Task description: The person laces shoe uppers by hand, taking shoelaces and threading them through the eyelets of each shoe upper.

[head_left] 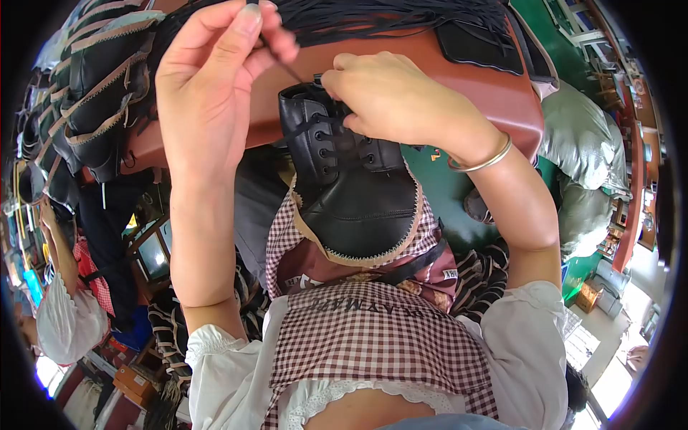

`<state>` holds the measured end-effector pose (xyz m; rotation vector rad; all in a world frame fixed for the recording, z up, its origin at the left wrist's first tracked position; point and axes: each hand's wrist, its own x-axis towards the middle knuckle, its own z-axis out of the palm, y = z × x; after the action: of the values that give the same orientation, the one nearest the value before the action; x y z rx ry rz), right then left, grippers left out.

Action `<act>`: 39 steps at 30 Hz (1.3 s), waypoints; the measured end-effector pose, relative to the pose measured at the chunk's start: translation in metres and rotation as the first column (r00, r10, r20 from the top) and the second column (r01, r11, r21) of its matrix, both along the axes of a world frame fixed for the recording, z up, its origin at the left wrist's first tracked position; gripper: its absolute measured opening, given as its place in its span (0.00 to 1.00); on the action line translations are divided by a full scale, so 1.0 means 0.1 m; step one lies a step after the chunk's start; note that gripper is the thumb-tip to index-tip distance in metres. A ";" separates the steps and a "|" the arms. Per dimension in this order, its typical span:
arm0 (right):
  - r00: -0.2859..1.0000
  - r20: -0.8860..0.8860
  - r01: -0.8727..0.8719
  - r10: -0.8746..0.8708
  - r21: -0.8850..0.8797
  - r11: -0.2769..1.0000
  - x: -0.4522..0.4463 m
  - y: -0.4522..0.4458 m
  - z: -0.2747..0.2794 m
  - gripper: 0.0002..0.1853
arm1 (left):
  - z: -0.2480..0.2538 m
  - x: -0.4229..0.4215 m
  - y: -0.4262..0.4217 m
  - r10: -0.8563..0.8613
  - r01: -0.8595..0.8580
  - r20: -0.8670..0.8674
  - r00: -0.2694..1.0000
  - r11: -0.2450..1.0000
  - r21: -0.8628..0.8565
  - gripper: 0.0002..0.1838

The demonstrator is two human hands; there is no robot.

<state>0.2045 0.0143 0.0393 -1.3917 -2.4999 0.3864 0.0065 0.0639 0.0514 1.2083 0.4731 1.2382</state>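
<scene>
A black leather boot upper (365, 211) hangs over the near edge of the brown table, with its toe part toward me and a zigzag-stitched tan edge around it. A black shoelace (287, 68) runs through some of its eyelets. My left hand (215, 79) is raised at the left and pinches the lace between thumb and fingers; its fingertips are slightly blurred. My right hand (394, 97) is closed at the top right of the upper, by the upper eyelets. What lies under its curled fingers is partly hidden.
A bundle of black laces (401, 21) lies along the back of the brown table (494, 100), beside a black flat piece (480, 46). More stacked boot uppers (107, 86) stand at the left. Pale sacks (584, 143) sit at the right. Another person's sleeve (68, 322) shows far left.
</scene>
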 end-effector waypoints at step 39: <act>0.858 -0.418 0.439 -0.298 0.296 0.848 0.03 -0.64 -0.44 0.07 | -0.46 0.48 -0.41 0.352 0.194 -0.769 0.534 0.834 0.517 0.05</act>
<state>0.2073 -0.0496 -0.0045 -1.4468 -1.8265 0.0510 0.0543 0.0232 0.0052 2.3583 0.9351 0.7716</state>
